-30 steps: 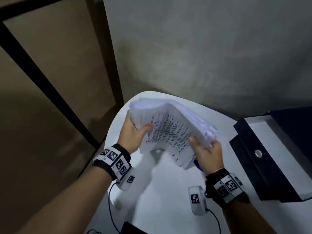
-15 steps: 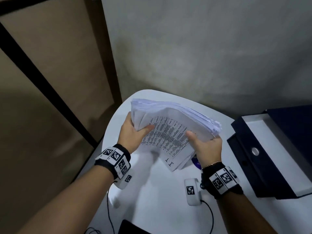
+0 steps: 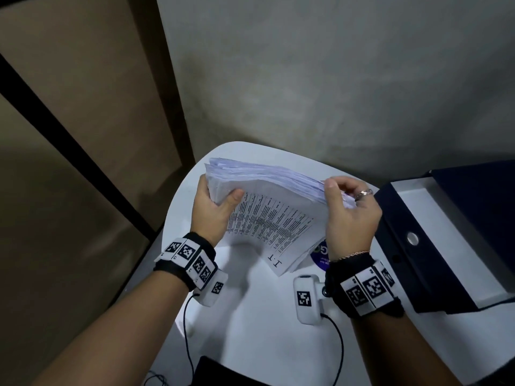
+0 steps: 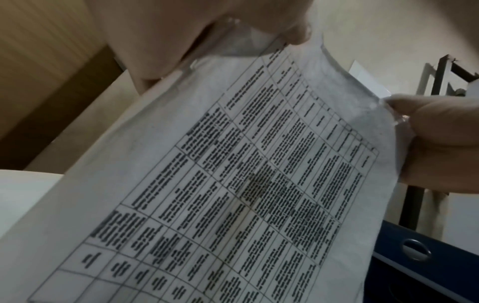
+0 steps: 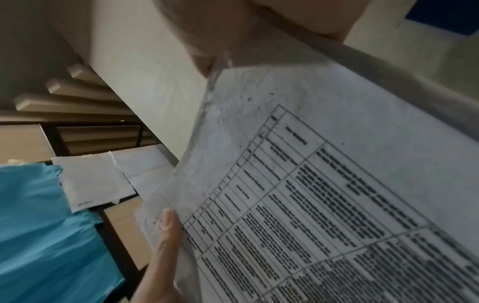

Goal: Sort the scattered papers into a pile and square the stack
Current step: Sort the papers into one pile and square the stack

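A thick stack of papers [image 3: 273, 218] with a printed table on its front page hangs tilted above the white table [image 3: 264, 316]. Its top edges are uneven and fanned. My left hand [image 3: 220, 201] grips the stack's upper left corner, thumb on the front page. My right hand [image 3: 342, 196] grips the upper right corner, with the fingers curled over the top edge. In the left wrist view the front page [image 4: 246, 184] fills the frame, with the right hand [image 4: 440, 143] at its far edge. The right wrist view shows the same page [image 5: 337, 184] from the other side.
A dark blue box [image 3: 451, 246] with a white inside lies at the table's right. A purple sticker [image 3: 320, 253] shows under the stack. In the right wrist view, loose white sheets [image 5: 95, 180] and blue plastic [image 5: 39, 225] lie on a tan surface to the left.
My right hand has slid from the stack's lower right edge up to its upper right corner. The stack has risen a little and stands more upright.
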